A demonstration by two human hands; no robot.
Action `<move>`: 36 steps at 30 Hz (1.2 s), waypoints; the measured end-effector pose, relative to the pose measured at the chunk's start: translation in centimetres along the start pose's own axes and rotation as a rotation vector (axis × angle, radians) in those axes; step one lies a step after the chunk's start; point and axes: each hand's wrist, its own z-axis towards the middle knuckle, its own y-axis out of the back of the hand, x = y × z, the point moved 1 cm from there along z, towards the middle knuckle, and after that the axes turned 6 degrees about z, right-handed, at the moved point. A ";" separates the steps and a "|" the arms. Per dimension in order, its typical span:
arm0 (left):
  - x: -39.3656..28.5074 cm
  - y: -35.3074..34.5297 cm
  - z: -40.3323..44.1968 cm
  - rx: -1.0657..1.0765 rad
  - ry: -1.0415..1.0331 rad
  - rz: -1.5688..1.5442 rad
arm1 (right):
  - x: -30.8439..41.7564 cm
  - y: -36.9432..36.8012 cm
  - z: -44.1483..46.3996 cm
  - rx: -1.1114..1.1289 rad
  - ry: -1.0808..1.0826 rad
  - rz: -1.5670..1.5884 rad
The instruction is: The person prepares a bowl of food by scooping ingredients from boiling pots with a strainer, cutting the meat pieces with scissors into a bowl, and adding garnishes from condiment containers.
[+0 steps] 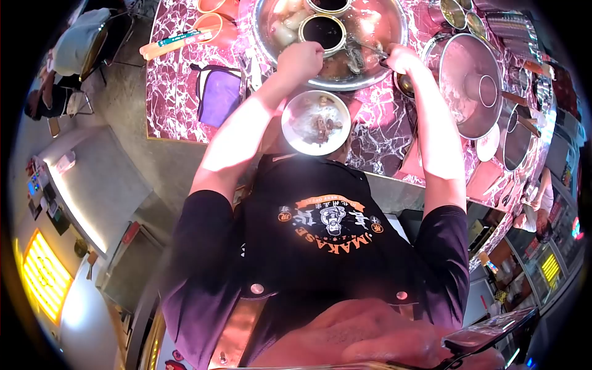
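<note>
Tin [335,50] stands in basin [353,86]; left hand [301,60] at its rim, finger closure cannot be told; right hand [402,58], fingers clamped on tool [383,57]. A knock could spill the tin's dark liquid.

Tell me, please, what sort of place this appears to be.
Probably a restaurant kitchen or food stall: pale food chunks lie in a wide round silver metal basin, a large round silver metal pan is nearby, and a black cloth apron with orange-and-white print is worn.
</note>
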 end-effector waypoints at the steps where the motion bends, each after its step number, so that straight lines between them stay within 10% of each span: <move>1: 0.2 -0.5 -0.6 0.014 0.005 -0.009 | -0.3 0.4 -0.8 -0.008 0.015 0.001; 8: 0.2 -4.8 -0.9 -0.061 0.039 -0.207 | -6.5 -1.2 -5.4 -0.002 0.060 0.542; 23: -0.4 -6.9 -0.4 -0.121 0.030 -0.359 | -1.6 -3.6 -11.4 -0.383 0.157 0.166; 36: 0.2 -7.0 -0.7 -0.146 0.031 -0.269 | -1.0 -2.1 -13.0 -0.229 -0.024 0.136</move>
